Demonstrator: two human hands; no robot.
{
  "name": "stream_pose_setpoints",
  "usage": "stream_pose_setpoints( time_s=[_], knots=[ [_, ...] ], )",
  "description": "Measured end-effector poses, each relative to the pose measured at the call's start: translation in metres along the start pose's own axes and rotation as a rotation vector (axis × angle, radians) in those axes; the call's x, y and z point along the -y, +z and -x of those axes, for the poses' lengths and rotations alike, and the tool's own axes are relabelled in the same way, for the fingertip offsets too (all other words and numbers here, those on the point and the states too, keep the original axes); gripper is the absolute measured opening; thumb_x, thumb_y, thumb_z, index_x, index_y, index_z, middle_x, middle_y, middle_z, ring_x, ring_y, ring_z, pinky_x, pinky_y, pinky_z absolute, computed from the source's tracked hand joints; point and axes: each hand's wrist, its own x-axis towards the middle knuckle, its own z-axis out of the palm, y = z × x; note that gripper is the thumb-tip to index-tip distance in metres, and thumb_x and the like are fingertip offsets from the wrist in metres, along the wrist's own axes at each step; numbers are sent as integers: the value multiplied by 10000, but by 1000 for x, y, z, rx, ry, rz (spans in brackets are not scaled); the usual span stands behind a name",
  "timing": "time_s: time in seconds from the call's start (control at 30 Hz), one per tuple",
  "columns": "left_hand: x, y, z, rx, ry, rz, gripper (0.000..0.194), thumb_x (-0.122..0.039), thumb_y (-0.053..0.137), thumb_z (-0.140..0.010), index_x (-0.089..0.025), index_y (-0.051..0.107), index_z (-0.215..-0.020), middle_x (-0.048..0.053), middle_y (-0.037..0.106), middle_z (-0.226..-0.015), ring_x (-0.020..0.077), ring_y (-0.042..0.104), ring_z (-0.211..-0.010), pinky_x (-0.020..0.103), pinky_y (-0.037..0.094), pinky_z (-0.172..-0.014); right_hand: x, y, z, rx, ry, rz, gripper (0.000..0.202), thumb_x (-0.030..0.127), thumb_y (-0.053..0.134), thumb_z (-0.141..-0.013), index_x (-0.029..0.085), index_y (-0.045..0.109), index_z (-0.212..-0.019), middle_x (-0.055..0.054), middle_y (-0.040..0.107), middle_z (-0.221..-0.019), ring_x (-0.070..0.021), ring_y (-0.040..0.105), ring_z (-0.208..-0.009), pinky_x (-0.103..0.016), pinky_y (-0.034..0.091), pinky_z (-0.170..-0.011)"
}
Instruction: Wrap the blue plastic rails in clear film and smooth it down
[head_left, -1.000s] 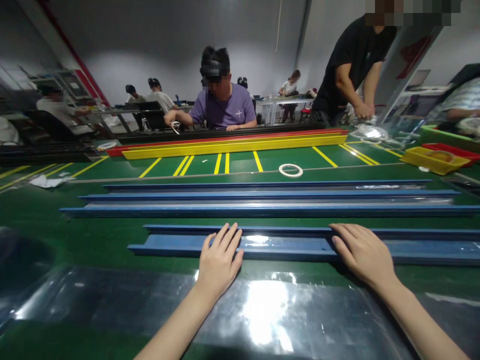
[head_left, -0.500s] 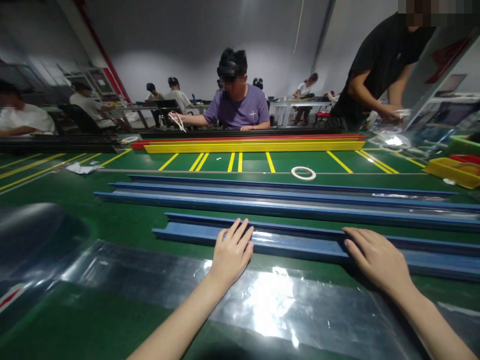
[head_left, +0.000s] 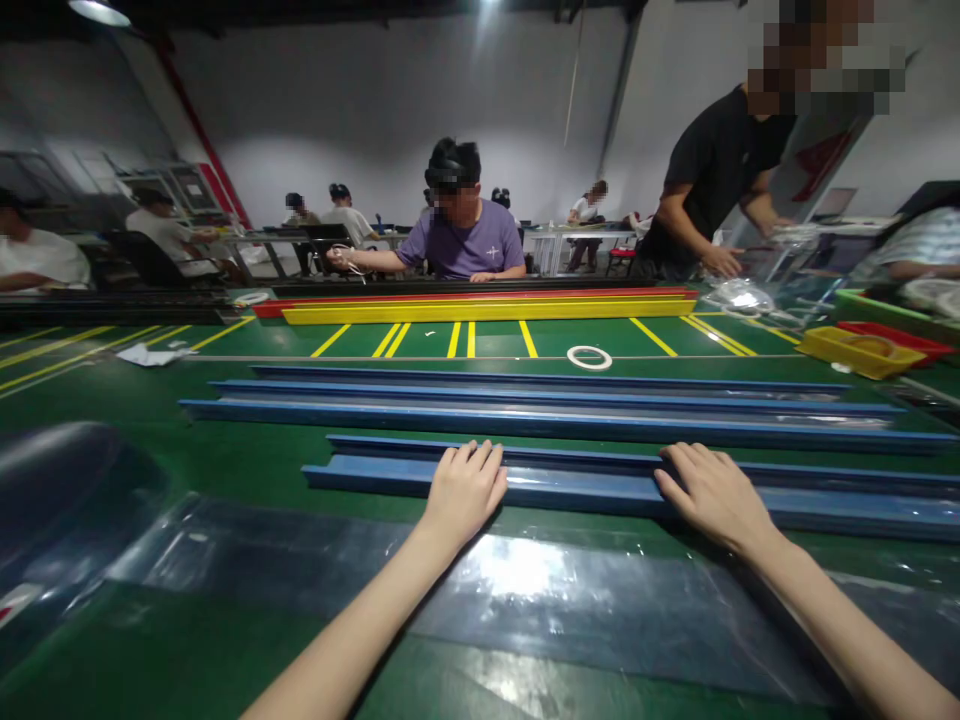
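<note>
My left hand (head_left: 466,488) lies across the nearest blue channel (head_left: 581,490), its fingers stretched out over the far wall and its thumb toward the right. Further right, my right hand (head_left: 712,490) rests on the same long channel, with the thumb apart from the fingers. Glossy clear film shows inside the channel between the two hands. In front of it a wide clear plastic strip (head_left: 300,560) lies flat on the green table, partly under my forearms. The undersides of both hands are hidden.
More blue channels (head_left: 525,412) lie parallel behind. Beyond them are a white tape roll (head_left: 589,358), yellow and red profiles (head_left: 487,308) and a yellow bin (head_left: 859,352). Curled clear film (head_left: 75,490) is at left. A person in purple (head_left: 472,240) sits opposite; another in black (head_left: 705,180) stands at right.
The camera view has tilted up and shifted slightly right. My right hand appears a little closer to the left one; both stay on the channel. The standing person's hands have moved apart.
</note>
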Motion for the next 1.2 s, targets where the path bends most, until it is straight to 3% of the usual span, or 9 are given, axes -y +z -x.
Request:
stream_pose_setpoints(
  time_s=[0.17, 0.4, 0.5, 0.63, 0.8, 0.9, 1.0, 1.07, 1.2],
  knots=[
    [-4, -13, -20, 161, 5, -101, 306, -285, 398, -836, -134, 574, -1035, 89, 638, -803, 224, 564, -745, 348, 375, -656, 23, -9, -14, 56, 0, 13, 356, 382, 266, -862, 144, 532, -855, -75, 574, -821, -196, 474, -811, -313, 288, -710],
    [3, -5, -25, 126, 27, -6, 296, -319, 369, -854, -156, 590, -966, 86, 624, -863, 219, 548, -823, 359, 359, -727, 94, -17, -50, 49, 29, -79, 400, 444, 245, -853, 159, 523, -814, -80, 571, -823, -202, 456, -815, -327, 259, -723],
    [17, 4, -20, 99, -5, -15, 309, -318, 342, -864, -169, 587, -982, 72, 623, -897, 207, 544, -842, 361, 362, -777, 120, -19, -63, 37, 31, -132, 378, 432, 268, -843, 159, 529, -844, -91, 576, -858, -213, 455, -843, -340, 261, -741],
    [46, 18, -11, 50, -18, -46, 320, -299, 344, -851, -142, 595, -973, 94, 610, -908, 210, 538, -854, 333, 403, -742, 149, -18, -78, 20, 81, -180, 228, 279, 333, -801, 169, 529, -835, -82, 575, -871, -215, 460, -839, -352, 274, -737],
    [76, 23, 0, 19, -15, -92, 320, -296, 352, -838, -127, 602, -945, 96, 595, -854, 216, 532, -800, 341, 429, -720, 173, -17, -91, -30, 101, -242, 286, 331, 319, -821, 160, 546, -855, -99, 570, -907, -223, 453, -868, -362, 294, -761],
    [82, 23, 5, -53, 25, -103, 311, -258, 352, -831, -108, 600, -943, 104, 593, -864, 214, 525, -822, 329, 442, -735, 174, -18, -91, -77, 20, -257, 339, 382, 303, -840, 159, 552, -903, -111, 555, -987, -229, 430, -940, -356, 301, -791],
    [82, 24, 7, -107, 55, -107, 301, -230, 349, -825, -108, 601, -934, 104, 595, -861, 206, 526, -826, 318, 451, -746, 159, -18, -89, -109, -126, -252, 382, 400, 305, -846, 163, 519, -1056, -115, 516, -1108, -227, 402, -1011, -348, 300, -826],
    [82, 25, 6, -127, 68, -105, 296, -227, 354, -818, -109, 603, -926, 106, 597, -858, 207, 529, -817, 322, 458, -739, 139, -16, -85, -106, -192, -231, 412, 413, 309, -845, 163, 500, -1112, -114, 509, -1129, -225, 403, -1018, -340, 307, -827],
    [89, 28, 4, -140, 107, -90, 297, -223, 369, -799, -98, 608, -923, 121, 602, -855, 221, 531, -814, 345, 468, -722, 84, -6, -72, -121, -84, -152, 437, 393, 300, -848, 126, 512, -1121, -135, 523, -1104, -234, 414, -1011, -357, 302, -853]
  ],
)
